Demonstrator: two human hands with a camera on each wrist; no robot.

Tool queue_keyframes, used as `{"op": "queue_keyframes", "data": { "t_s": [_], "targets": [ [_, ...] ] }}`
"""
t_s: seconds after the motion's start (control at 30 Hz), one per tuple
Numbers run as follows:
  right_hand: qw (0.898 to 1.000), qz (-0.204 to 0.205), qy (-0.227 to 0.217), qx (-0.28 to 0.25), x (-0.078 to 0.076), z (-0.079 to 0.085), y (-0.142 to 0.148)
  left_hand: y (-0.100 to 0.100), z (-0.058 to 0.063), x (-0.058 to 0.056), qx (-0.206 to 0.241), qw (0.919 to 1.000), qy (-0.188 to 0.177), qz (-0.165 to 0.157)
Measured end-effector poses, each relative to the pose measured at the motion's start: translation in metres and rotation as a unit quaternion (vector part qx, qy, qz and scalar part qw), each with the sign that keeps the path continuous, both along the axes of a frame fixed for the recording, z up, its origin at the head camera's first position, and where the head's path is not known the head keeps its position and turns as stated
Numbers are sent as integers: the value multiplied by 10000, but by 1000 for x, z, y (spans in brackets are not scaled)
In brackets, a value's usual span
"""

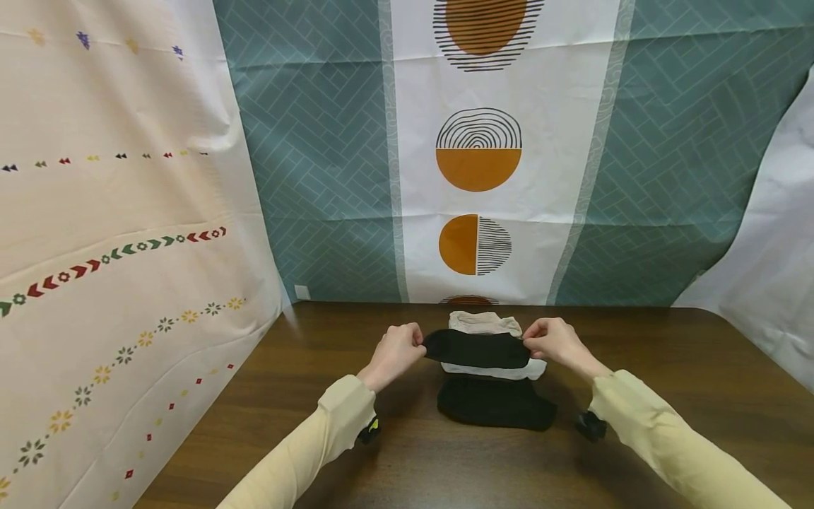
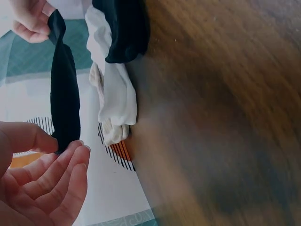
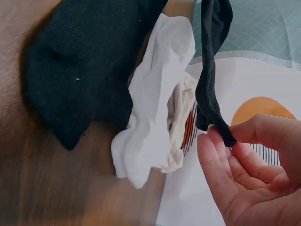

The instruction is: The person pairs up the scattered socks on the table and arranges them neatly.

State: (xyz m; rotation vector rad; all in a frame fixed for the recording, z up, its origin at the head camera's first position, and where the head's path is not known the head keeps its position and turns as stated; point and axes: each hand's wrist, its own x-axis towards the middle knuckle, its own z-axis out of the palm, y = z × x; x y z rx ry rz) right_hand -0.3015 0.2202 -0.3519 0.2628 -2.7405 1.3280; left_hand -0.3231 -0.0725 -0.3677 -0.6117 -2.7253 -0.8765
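Stretched between both hands is a black sock (image 1: pixel 477 349), held above the table. My left hand (image 1: pixel 396 353) pinches its left end between thumb and fingertips; my right hand (image 1: pixel 555 342) pinches the right end the same way. In the left wrist view the raised sock (image 2: pixel 66 94) hangs as a narrow band. Below it on the table lies a second black sock (image 1: pixel 496 403), flat and nearer to me. Behind that one lies a white sock (image 3: pixel 157 94), partly covered by the raised sock in the head view. A cream sock (image 1: pixel 477 322) lies farthest back.
The brown wooden table (image 1: pixel 407 466) runs back to a hanging patterned curtain (image 1: pixel 331 177) in teal and white. At the left hangs a cream cloth (image 1: pixel 127 247) with embroidery-like motifs. White fabric (image 1: pixel 769 233) hangs at the right.
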Motion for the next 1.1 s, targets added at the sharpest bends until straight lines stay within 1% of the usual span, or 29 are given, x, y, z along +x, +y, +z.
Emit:
{"op": "queue_keyframes", "data": {
  "t_s": [0.1, 0.27, 0.37, 0.4, 0.57, 0.77, 0.93, 1.1],
  "targets": [
    [10000, 34, 7, 53, 2, -2, 3, 2, -1, 2, -16, 9999, -7, -145],
    [9999, 117, 52, 40, 7, -4, 8, 6, -2, 7, -17, 9992, 89, -394],
    [9997, 206, 99, 71, 9, -5, 10, 8, -2, 10, -18, 9987, 163, -476],
    [9998, 180, 94, 72, 10, -5, 10, 9, -2, 11, -17, 9986, 182, -506],
    [9995, 264, 101, 140, 14, -5, 13, 11, -2, 14, -54, 9982, 188, -569],
    [9993, 337, 6, 177, 19, -4, 16, 13, -1, 17, -172, 9976, 124, -658],
    [9990, 306, -117, 292, 22, -3, 17, 14, -1, 18, -290, 9963, 67, -807],
    [9985, 357, -249, 340, 26, -3, 18, 13, -1, 19, -355, 9952, 8, -914]
  ]
}}
